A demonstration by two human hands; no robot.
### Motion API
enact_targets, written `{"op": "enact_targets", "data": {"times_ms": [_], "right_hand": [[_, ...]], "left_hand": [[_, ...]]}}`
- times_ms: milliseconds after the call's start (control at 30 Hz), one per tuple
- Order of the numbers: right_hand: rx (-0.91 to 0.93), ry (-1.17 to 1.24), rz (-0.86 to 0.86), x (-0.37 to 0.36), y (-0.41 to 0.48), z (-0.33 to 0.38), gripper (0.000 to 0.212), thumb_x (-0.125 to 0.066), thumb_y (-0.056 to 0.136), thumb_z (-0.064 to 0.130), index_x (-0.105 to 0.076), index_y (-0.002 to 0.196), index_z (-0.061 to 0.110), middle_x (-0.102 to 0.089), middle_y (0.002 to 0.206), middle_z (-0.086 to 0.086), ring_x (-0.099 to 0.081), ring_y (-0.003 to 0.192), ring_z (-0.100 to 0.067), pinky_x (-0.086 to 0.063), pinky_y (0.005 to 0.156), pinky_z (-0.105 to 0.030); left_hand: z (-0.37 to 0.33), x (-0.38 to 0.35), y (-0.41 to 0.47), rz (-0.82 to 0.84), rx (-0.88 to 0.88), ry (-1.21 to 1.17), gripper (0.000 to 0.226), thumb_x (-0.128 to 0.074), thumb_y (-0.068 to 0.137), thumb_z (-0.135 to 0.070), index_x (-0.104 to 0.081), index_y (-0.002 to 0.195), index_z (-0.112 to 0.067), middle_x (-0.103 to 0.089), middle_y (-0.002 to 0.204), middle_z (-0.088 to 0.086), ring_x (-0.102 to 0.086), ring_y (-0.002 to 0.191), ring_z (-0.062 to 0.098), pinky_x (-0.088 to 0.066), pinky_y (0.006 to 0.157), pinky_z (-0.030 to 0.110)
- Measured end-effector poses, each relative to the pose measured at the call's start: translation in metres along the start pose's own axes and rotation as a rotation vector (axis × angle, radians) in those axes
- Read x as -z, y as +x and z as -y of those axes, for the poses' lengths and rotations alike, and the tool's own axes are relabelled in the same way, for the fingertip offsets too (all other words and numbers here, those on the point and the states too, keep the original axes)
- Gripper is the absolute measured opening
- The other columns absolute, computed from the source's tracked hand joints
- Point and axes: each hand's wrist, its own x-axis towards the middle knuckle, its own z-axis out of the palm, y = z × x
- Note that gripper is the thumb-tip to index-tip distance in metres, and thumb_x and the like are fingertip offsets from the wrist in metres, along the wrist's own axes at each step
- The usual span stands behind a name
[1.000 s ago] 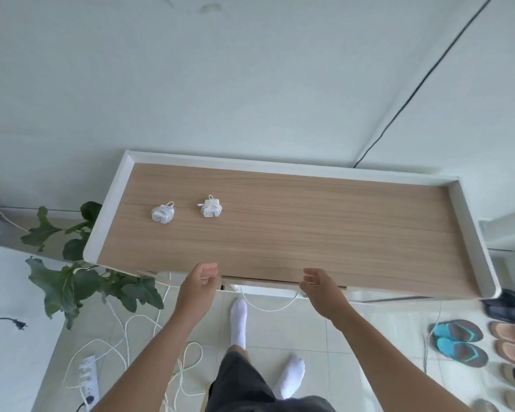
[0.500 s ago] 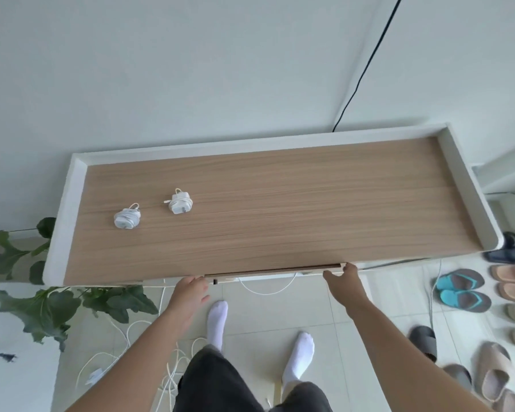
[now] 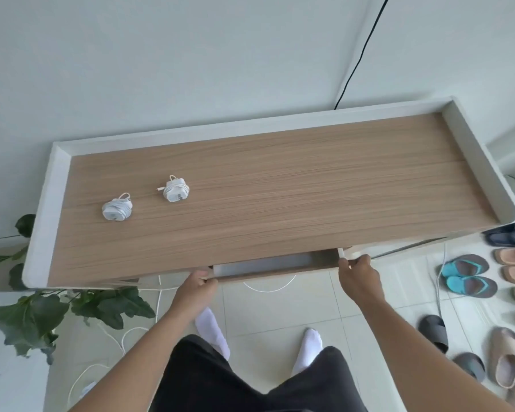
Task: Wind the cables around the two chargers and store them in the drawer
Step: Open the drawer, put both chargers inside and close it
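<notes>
Drawer (image 3: pixel 275 264) front: I am gripping its corners with my left hand (image 3: pixel 197 285) and right hand (image 3: pixel 358 273), pulling both evenly to avoid jamming.

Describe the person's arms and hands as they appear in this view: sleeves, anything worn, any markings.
Both forearms are bare from the bottom of the frame to the wrists; no sleeves show. The left hand and the right hand wear no gloves, and no watch, bracelet or ring is visible. No markings can be made out on either arm. Below them, the person wears dark trousers and white socks.
</notes>
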Motion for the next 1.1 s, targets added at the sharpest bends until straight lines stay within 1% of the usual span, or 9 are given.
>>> {"op": "enact_targets", "data": {"times_ms": [67, 100, 200, 300, 367, 633, 867, 967, 1100], "right_hand": [[-0.009, -0.163, -0.006, 0.003, -0.005, -0.003, 0.063, -0.039, 0.099, 0.051, -0.052, 0.135, 0.001, -0.063, 0.126, -0.019, -0.059, 0.126, -0.043, -0.048, 0.103, -0.052], [-0.005, -0.25, -0.028, 0.003, -0.012, -0.003, 0.066, -0.04, 0.099, 0.051, -0.05, 0.14, 0.001, -0.06, 0.133, -0.018, -0.055, 0.133, -0.042, -0.045, 0.107, -0.055], [0.16, -0.407, -0.102, -0.005, -0.037, 0.001, 0.06, -0.048, 0.101, 0.043, -0.046, 0.151, 0.008, -0.053, 0.149, -0.014, -0.048, 0.142, -0.038, -0.043, 0.111, -0.056], [0.359, -0.414, 0.022, -0.025, -0.068, 0.006, 0.05, -0.051, 0.101, 0.04, -0.06, 0.147, 0.023, -0.061, 0.147, -0.006, -0.057, 0.137, -0.032, -0.049, 0.112, -0.051], [0.437, -0.409, 0.1, -0.041, -0.088, 0.004, 0.044, -0.053, 0.103, 0.042, -0.067, 0.142, 0.027, -0.066, 0.147, -0.003, -0.063, 0.135, -0.029, -0.052, 0.111, -0.045], [0.448, -0.472, 0.107, -0.079, -0.164, -0.015, 0.041, -0.046, 0.104, 0.038, -0.075, 0.127, 0.021, -0.075, 0.129, -0.005, -0.068, 0.121, -0.03, -0.056, 0.099, -0.039], [0.375, -0.485, 0.116, -0.077, -0.171, -0.024, 0.043, -0.046, 0.102, 0.039, -0.075, 0.123, 0.015, -0.074, 0.123, -0.011, -0.072, 0.108, -0.034, -0.061, 0.094, -0.042], [0.401, -0.459, 0.109, -0.074, -0.167, -0.014, 0.041, -0.047, 0.101, 0.041, -0.076, 0.122, 0.02, -0.075, 0.12, -0.009, -0.074, 0.104, -0.033, -0.062, 0.091, -0.041], [0.478, -0.409, 0.073, -0.067, -0.156, 0.02, 0.041, -0.044, 0.096, 0.049, -0.076, 0.114, 0.03, -0.078, 0.115, 0.0, -0.074, 0.101, -0.027, -0.064, 0.089, -0.043]], "left_hand": [[0.003, -0.002, -0.005, 0.005, -0.113, 0.231, 0.038, -0.054, 0.107, -0.034, -0.064, 0.14, -0.017, -0.07, 0.128, 0.002, -0.061, 0.109, 0.02, -0.045, 0.089, 0.033], [0.004, -0.004, -0.007, -0.01, -0.162, 0.319, 0.039, -0.054, 0.107, -0.036, -0.065, 0.138, -0.014, -0.067, 0.124, 0.002, -0.063, 0.111, 0.023, -0.046, 0.087, 0.033], [0.01, -0.016, -0.013, -0.112, -0.361, 0.42, 0.042, -0.055, 0.109, -0.04, -0.063, 0.144, -0.019, -0.056, 0.142, 0.002, -0.059, 0.133, 0.025, -0.051, 0.104, 0.037], [0.016, -0.031, -0.025, -0.032, -0.563, 0.391, 0.036, -0.056, 0.11, -0.042, -0.067, 0.141, -0.026, -0.062, 0.138, -0.005, -0.063, 0.129, 0.016, -0.049, 0.105, 0.031], [0.023, -0.041, -0.036, 0.062, -0.615, 0.427, 0.039, -0.058, 0.109, -0.047, -0.07, 0.14, -0.027, -0.065, 0.135, -0.007, -0.065, 0.125, 0.014, -0.049, 0.106, 0.03], [0.068, -0.064, -0.064, 0.027, -0.693, 0.493, 0.035, -0.062, 0.109, -0.035, -0.069, 0.142, -0.026, -0.065, 0.135, -0.006, -0.063, 0.127, 0.017, -0.048, 0.108, 0.03], [0.076, -0.062, -0.075, 0.068, -0.637, 0.409, 0.024, -0.057, 0.106, -0.028, -0.079, 0.117, -0.026, -0.075, 0.12, -0.009, -0.069, 0.11, 0.011, -0.06, 0.1, 0.036], [0.07, -0.047, -0.072, 0.034, -0.626, 0.351, 0.024, -0.055, 0.104, -0.03, -0.079, 0.109, -0.029, -0.077, 0.117, -0.015, -0.07, 0.11, 0.008, -0.06, 0.099, 0.038], [0.05, -0.004, -0.06, -0.088, -0.645, 0.23, 0.024, -0.057, 0.107, -0.025, -0.081, 0.113, -0.024, -0.079, 0.115, -0.013, -0.072, 0.111, 0.008, -0.059, 0.098, 0.033]]}}
